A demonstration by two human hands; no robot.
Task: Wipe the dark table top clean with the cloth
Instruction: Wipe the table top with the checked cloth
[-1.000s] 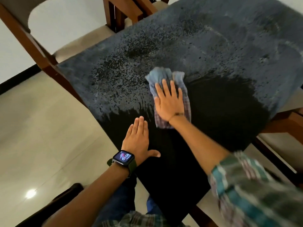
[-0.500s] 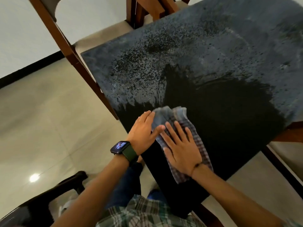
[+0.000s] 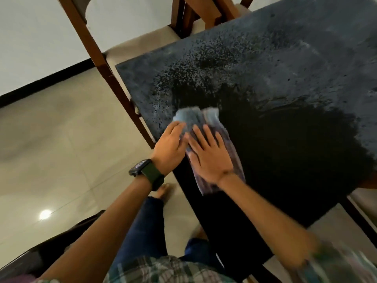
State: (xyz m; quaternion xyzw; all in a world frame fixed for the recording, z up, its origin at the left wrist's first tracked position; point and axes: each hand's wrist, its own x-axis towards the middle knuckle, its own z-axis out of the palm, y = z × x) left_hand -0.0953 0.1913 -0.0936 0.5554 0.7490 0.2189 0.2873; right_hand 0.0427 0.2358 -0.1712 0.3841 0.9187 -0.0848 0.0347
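The dark table top (image 3: pixel 295 139) is black where wiped near me and dusty grey with dark speckles farther away. A blue and checked cloth (image 3: pixel 195 117) lies near the table's left edge. My right hand (image 3: pixel 208 154) presses flat on the cloth with fingers spread. My left hand (image 3: pixel 170 146), with a watch on its wrist, lies beside it at the table's left edge, fingers straight and touching the cloth's left side.
A wooden chair (image 3: pixel 106 64) with a pale seat stands close against the table's left edge, and another chair (image 3: pixel 204 13) at the far side. A dark chair back (image 3: pixel 51 248) is at bottom left. My leg and foot (image 3: pixel 163 193) stand on the tiled floor.
The cloth was pulled from mid-table back toward me, leaving a black wiped strip, and now sits near the left edge. My left hand moved up beside the cloth.
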